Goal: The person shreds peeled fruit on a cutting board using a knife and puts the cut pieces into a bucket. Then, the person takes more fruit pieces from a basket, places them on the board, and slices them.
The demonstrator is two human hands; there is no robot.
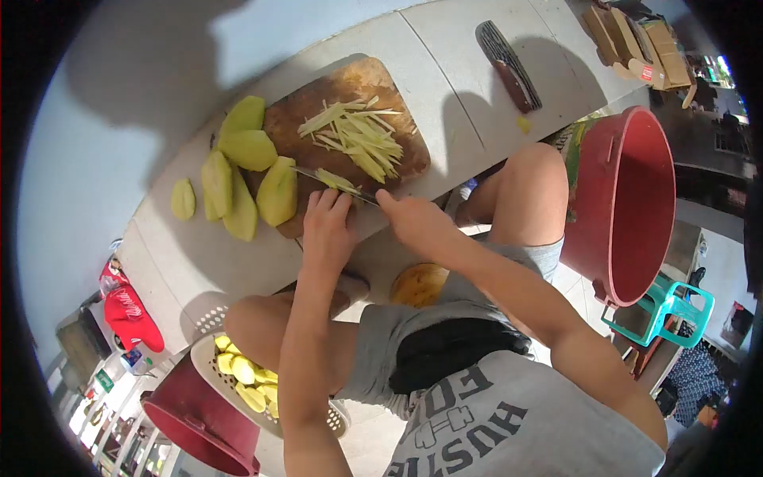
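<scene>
On the wooden cutting board (290, 127) lies a heap of thin green strips (358, 135). My right hand (409, 219) is closed round the handle of a knife (318, 176), whose blade points left over the board's near edge. The fingertips of my left hand (330, 219) press on a small green piece (335, 181) beside the blade. Left of the blade stands a large green slice (278, 192), partly on the board. More peeled green slices (242, 207) lie at the board's left side, with a small one (183, 199) farther left on the tiles.
A striped-handled tool (509, 67) lies on the tiled counter (437, 40). A large red tub (620, 207) and a teal stool (683, 314) are at right. Lower left are a basket of yellow pieces (250, 385) and another red tub (199, 421).
</scene>
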